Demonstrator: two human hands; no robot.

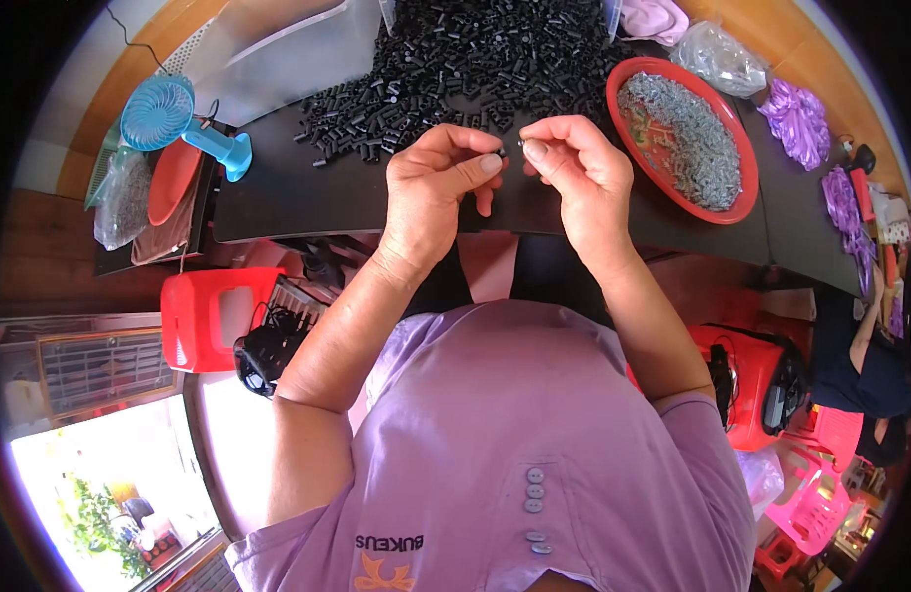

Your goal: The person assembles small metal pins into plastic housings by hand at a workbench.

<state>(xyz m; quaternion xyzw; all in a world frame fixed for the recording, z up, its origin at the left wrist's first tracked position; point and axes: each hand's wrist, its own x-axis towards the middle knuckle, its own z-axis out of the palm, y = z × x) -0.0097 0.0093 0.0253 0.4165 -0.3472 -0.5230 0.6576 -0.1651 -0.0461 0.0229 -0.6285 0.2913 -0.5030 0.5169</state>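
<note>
Over the front of the dark table (317, 192), my two hands face each other with their fingertips close together but apart. My left hand (431, 185) is closed in a pinch on a small black cylindrical piece (502, 152), mostly covered by the thumb and fingers. Between the thumb and forefinger of my right hand (585, 178) is a tiny shiny metal piece (521, 144), too small to tell its exact kind. Beyond the hands spreads a heap of short black cylinders (455, 84). To the right, a red oval tray (717, 216) holds many small silvery metal parts (700, 138).
A clear plastic bin (288, 74) and a blue fan (159, 113) stand at the left, beside a red dish (173, 183). Clear and purple plastic bags (796, 120) lie far right. Red stools (194, 321) flank me below the table. Another person's arm (863, 331) shows at right.
</note>
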